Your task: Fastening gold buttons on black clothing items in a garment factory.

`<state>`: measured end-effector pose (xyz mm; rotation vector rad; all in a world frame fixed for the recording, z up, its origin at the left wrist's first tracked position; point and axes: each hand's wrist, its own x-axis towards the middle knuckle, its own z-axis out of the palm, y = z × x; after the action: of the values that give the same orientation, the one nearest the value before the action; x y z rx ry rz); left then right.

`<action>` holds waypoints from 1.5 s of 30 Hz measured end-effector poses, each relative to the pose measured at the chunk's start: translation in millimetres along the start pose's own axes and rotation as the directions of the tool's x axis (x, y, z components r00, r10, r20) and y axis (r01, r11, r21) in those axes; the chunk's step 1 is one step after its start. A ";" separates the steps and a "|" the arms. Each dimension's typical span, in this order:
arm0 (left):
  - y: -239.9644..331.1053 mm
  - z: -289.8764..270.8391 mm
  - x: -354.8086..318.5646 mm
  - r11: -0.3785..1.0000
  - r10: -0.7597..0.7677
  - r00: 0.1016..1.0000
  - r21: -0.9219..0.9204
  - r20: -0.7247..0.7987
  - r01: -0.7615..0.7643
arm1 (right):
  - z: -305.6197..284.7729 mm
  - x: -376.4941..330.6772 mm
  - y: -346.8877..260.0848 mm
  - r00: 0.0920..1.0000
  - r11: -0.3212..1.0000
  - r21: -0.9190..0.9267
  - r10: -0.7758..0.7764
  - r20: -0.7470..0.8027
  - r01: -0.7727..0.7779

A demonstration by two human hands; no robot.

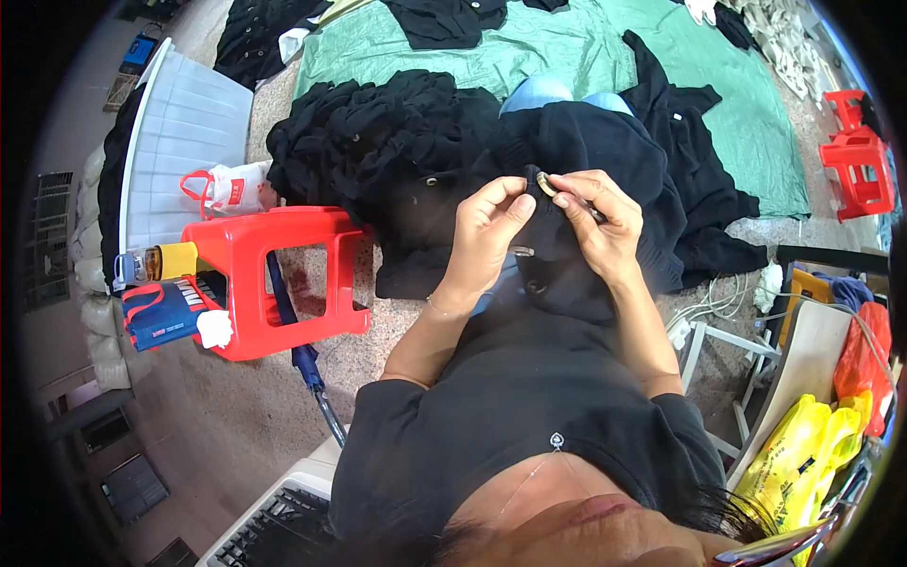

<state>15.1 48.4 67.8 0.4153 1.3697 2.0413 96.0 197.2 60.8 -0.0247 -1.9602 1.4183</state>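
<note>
A black knit garment (pixel 605 156) lies across my lap, its edge drawn up between my two hands. My left hand (pixel 487 231) pinches this edge with thumb and forefinger. Right beside it, my right hand (pixel 605 217) has its thumb and fingertips closed on a gold-rimmed button (pixel 546 184) at the same edge. The fingers partly cover the button, so how it is fastened does not show. Lower on the cloth, another shiny button (pixel 521 251) sits below my left fingertips.
A heap of black garments (pixel 378 132) lies to the left, near a red plastic stool (pixel 274 255). Green sheeting (pixel 567 47) covers the floor ahead. A dark blue umbrella (pixel 305 364) leans beside the stool. At right are a white metal frame (pixel 727 345) and yellow plastic bags (pixel 798 463).
</note>
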 end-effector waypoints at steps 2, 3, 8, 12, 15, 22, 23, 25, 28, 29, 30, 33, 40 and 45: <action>-2.8 -0.9 1.3 0.994 0.038 0.999 0.104 -0.014 -0.037 | 1.8 0.8 2.9 0.999 0.999 -0.029 -0.033 -0.005 0.033; -2.9 -2.7 2.2 0.994 0.038 0.999 0.105 -0.015 -0.036 | 2.6 1.4 4.3 0.998 0.996 -0.059 -0.067 -0.008 0.067; -3.7 -4.0 4.7 0.981 0.049 0.997 0.184 0.066 -0.061 | 4.3 -2.7 14.2 0.998 0.991 -0.124 -0.059 -0.016 0.056; -7.3 4.4 8.9 0.996 0.090 0.994 0.022 -0.054 -0.089 | 4.1 -4.3 13.4 0.996 0.996 -0.026 0.080 -0.027 -0.080; -5.5 -3.5 10.9 0.988 0.050 0.998 0.145 0.034 -0.055 | 3.6 -4.5 13.7 0.993 0.993 0.014 0.120 -0.022 -0.120; -9.7 -9.2 9.0 0.993 -0.035 0.999 0.117 0.020 0.033 | 5.7 -6.0 17.9 0.997 0.997 0.009 0.077 -0.025 -0.077; -9.3 -8.4 8.9 0.993 -0.037 0.999 0.117 0.021 0.035 | 5.3 -6.6 17.5 0.997 0.997 0.009 0.079 -0.026 -0.079; -8.0 -6.0 9.6 0.966 0.021 1.000 0.257 0.006 -0.022 | 4.4 -7.8 16.3 0.994 0.994 -0.036 0.105 -0.010 -0.105; -14.0 -10.2 11.0 0.907 0.125 0.991 0.399 0.050 -0.135 | 5.0 -8.7 15.6 0.977 0.975 0.069 0.212 0.008 -0.212; -16.4 -10.5 11.1 0.907 0.124 0.991 0.399 0.050 -0.134 | 5.7 -9.6 16.4 0.977 0.975 0.069 0.213 0.007 -0.213; -19.3 -9.9 11.4 0.921 0.142 0.989 0.360 0.043 -0.148 | 6.9 -10.7 18.3 0.959 0.946 0.159 0.285 0.010 -0.282; -25.7 -9.3 11.8 0.931 0.172 0.985 0.322 0.029 -0.172 | 8.0 -11.0 21.8 0.928 0.882 0.300 0.371 0.038 -0.365; -46.9 -11.5 13.8 0.964 0.194 0.977 0.199 -0.083 -0.174 | -6.8 -9.7 29.0 0.872 0.718 0.517 0.470 0.135 -0.466; -46.8 -12.1 15.1 0.988 0.144 0.977 -0.034 -0.155 -0.151 | -9.9 -19.0 21.6 0.980 0.972 -0.134 0.185 -0.070 -0.194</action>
<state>12.3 61.7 19.0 0.3566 1.4148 2.2622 107.6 206.4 34.2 -0.3220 -2.0503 1.3787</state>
